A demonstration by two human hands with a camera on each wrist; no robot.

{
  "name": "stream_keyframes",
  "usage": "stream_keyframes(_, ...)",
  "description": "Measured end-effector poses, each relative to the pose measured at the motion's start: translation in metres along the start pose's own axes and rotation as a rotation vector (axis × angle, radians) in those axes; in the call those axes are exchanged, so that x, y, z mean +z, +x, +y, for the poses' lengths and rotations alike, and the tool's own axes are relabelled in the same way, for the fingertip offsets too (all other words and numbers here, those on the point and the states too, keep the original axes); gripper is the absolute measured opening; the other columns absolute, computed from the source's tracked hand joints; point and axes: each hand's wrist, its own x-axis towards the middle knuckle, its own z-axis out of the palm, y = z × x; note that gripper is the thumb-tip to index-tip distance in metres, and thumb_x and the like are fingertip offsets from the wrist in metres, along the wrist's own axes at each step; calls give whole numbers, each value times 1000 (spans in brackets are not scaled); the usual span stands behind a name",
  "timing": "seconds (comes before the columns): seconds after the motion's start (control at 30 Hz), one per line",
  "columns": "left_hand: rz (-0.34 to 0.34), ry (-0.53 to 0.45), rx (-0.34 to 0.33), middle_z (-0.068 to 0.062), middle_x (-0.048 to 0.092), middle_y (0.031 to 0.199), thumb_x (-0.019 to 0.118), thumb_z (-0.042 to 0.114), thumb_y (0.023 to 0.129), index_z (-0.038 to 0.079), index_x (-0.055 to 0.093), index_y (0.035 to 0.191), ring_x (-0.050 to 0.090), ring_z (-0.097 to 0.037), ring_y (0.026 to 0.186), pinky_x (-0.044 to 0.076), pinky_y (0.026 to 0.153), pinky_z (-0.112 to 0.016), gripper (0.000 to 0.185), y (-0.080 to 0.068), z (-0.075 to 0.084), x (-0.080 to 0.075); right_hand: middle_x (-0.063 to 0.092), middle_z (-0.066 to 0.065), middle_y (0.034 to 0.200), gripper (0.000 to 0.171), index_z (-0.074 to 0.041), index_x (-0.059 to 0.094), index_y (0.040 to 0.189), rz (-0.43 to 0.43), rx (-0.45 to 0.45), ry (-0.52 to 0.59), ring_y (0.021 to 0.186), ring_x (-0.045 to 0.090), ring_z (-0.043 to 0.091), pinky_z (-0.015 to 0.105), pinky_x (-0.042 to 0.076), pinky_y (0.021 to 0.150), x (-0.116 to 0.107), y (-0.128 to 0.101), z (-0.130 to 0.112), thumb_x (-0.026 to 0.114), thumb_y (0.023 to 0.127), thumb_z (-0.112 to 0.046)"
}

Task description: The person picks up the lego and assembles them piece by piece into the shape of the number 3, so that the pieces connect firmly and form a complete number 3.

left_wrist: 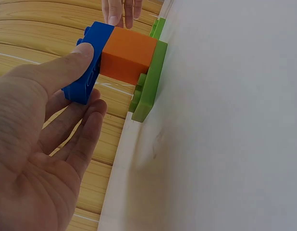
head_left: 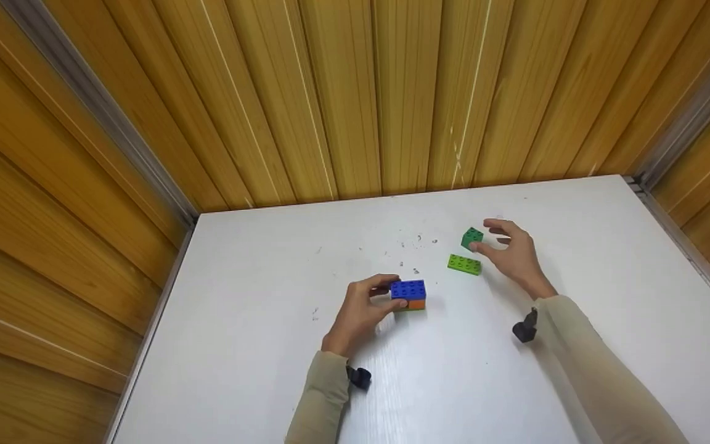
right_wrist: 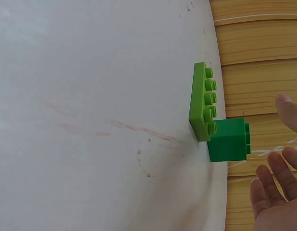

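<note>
left hand (head_left: pixel 361 305) pinching blue/orange stack (head_left: pixel 409 295) | right hand (head_left: pixel 515 250) loose at dark green cube (head_left: pixel 471 237) (not gripped yet) | tip: pinch sides, lift straight off desk (head_left: pixel 256 296)

blue-orange-green brick stack (head_left: pixel 410 296), dark green cube (head_left: pixel 471 237)

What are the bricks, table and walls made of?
Blue brick, orange brick, green cube: likely moulded plastic, uniform colour, studs, slight sheen. Table: smooth white, faintly glossy, probably laminate, scuffed. Walls: wood-look grooved panels; real wood or print unclear.
</note>
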Motion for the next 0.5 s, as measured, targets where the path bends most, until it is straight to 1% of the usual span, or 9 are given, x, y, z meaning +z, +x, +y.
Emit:
stream_keyframes(0.1,11,-4,-5,-5,74,134,87,17,92,13,72,138,72,-21,120,59,107,-36,49,1,0,-2,54,22,155,68,0,53,152,-4,15,25,145,49,41,56,39,124,7,6,5,82,97,-26)
stream_keyframes(0.2,8,-11,-9,-6,73,135,87,16,92,12,71,139,71,-21,121,59,107,-36,50,2,0,-2,54,22,155,68,1,52,153,-7,30,38,146,49,42,56,39,125,12,10,9,82,97,-26)
stream_keyframes(0.33,-2,-13,-7,-5,73,137,86,18,92,12,71,139,71,-21,122,58,108,-35,50,2,-1,-1,53,22,156,68,1,51,153,-6,54,38,146,48,42,56,39,125,15,11,16,82,98,-24)
stream_keyframes(0.5,4,-19,2,-4,72,138,86,17,93,11,70,139,70,-23,125,57,110,-35,50,1,-3,-2,51,22,158,71,0,49,156,-36,75,40,147,47,42,57,38,126,17,10,20,81,98,-27)
